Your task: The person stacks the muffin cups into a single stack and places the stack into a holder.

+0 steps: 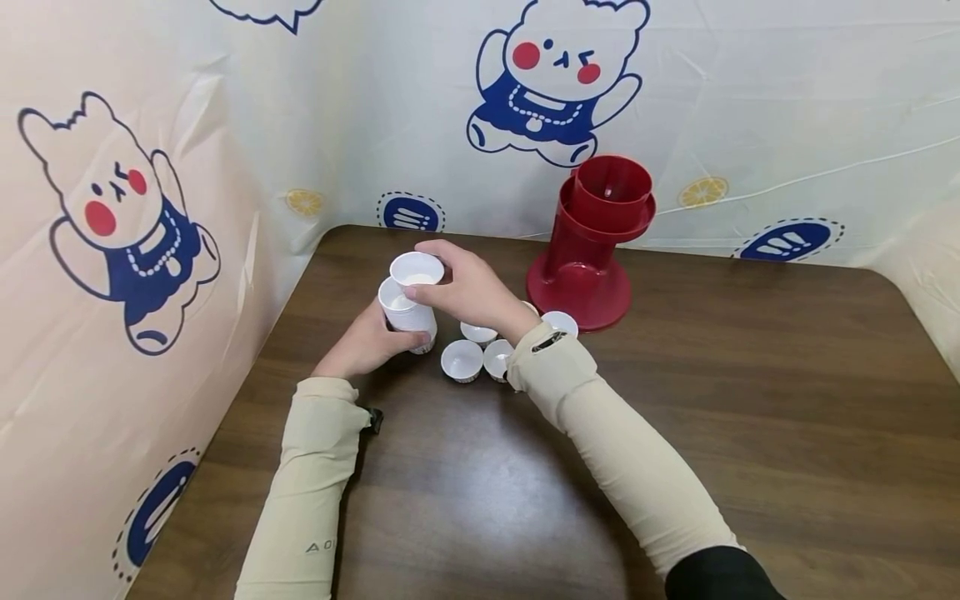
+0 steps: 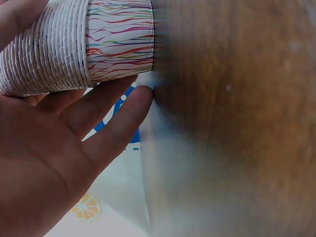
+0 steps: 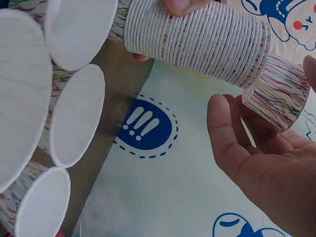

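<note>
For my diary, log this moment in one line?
left hand: grips cup stack; right hand: holds one cup by stack's top; other cups: on table

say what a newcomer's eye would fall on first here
Probably the bright red stand, toward the far edge of the brown table. Next might come the stack of white cups in the left grip, left of the stand, with the right grip holding a single cup near its top. A winking cartoon also stands out on the sheet behind.
</note>
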Motion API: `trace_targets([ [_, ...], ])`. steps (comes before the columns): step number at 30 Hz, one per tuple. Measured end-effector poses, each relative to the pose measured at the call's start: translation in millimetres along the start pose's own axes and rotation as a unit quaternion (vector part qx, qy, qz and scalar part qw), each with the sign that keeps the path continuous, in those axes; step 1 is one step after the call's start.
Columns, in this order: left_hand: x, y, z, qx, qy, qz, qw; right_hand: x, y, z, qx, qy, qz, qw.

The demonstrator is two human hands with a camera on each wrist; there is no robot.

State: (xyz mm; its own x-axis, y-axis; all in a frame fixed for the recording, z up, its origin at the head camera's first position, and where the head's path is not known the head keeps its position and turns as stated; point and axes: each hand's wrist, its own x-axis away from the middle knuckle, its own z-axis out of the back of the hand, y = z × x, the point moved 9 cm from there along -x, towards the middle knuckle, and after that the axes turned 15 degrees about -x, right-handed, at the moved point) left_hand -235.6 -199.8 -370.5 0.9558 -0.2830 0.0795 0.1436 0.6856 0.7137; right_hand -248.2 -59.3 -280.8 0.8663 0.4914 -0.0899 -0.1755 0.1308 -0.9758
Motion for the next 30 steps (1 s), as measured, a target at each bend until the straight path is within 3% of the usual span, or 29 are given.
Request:
trace_targets([
  [18,-2.2,1.5,-1.3,-0.014,-0.01,-0.022,0.9996,-6.8,-2,-20,0.035,-0.015,-0.019,0.9991],
  [30,-2.5,-0.9,-0.8,-0.019,-0.008,-0.004,0.9998,-6.1,11,-25,0.062,-0.023,-0.037,0.9971],
])
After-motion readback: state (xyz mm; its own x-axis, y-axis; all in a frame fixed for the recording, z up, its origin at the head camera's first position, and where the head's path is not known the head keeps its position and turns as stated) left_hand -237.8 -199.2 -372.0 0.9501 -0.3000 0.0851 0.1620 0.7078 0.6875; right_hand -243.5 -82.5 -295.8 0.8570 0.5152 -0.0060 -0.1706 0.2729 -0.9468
